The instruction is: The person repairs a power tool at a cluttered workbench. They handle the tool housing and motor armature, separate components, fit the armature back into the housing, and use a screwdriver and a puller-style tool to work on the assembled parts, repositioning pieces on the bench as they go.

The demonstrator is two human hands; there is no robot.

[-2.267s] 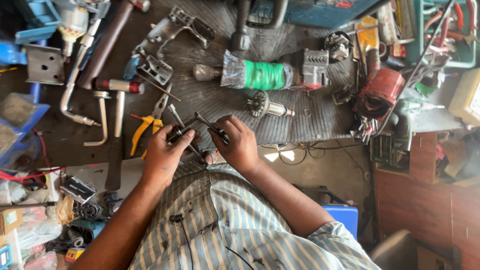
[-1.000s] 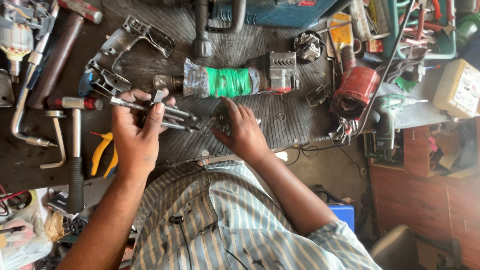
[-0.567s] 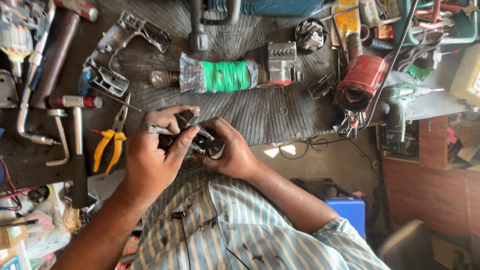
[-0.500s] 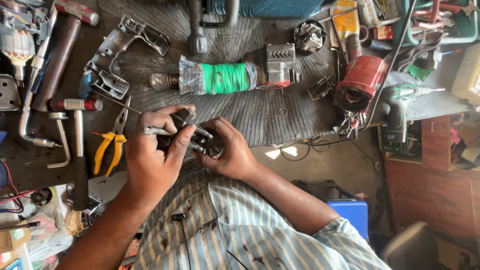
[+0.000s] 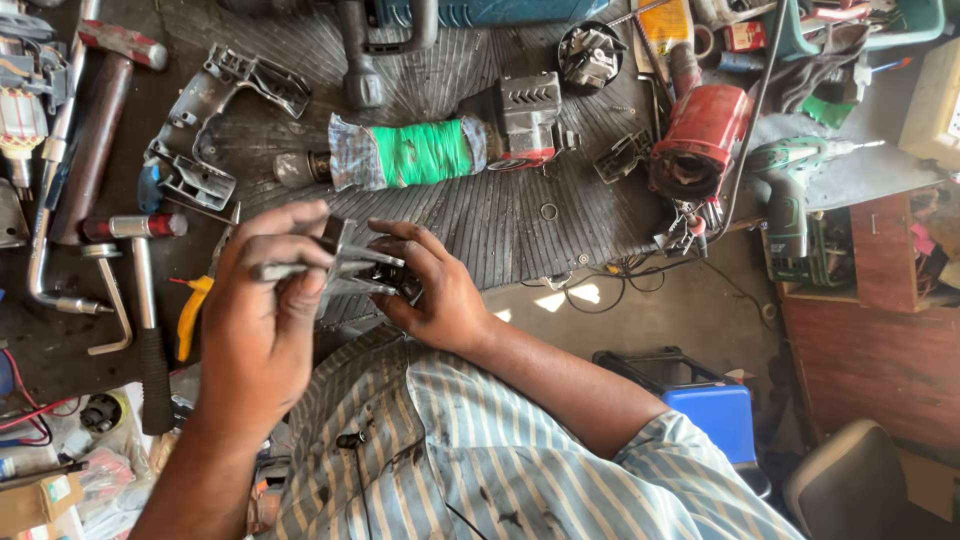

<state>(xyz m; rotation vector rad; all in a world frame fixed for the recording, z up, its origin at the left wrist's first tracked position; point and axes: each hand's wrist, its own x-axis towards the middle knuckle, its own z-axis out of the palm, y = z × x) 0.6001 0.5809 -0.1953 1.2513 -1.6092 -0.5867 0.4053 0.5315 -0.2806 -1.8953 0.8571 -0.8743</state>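
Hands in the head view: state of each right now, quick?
Left hand: closed on grey metal tool.
Right hand: fingers curled on a small dark part.

Your left hand (image 5: 262,322) covered most of the grey metal tool (image 5: 345,265); your right hand (image 5: 432,290) hid the small dark part (image 5: 403,287), kind unclear. Top edge cut the blue tool case (image 5: 500,10). Yellow-handled pliers (image 5: 192,312) were half-hidden.

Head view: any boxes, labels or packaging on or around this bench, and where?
Cardboard box: bottom left corner, brown, small sticker with green on it.
Cream box: right edge, upper part, pale and squarish.
Small red box: top right, beside the green tray.
No screens or signs.
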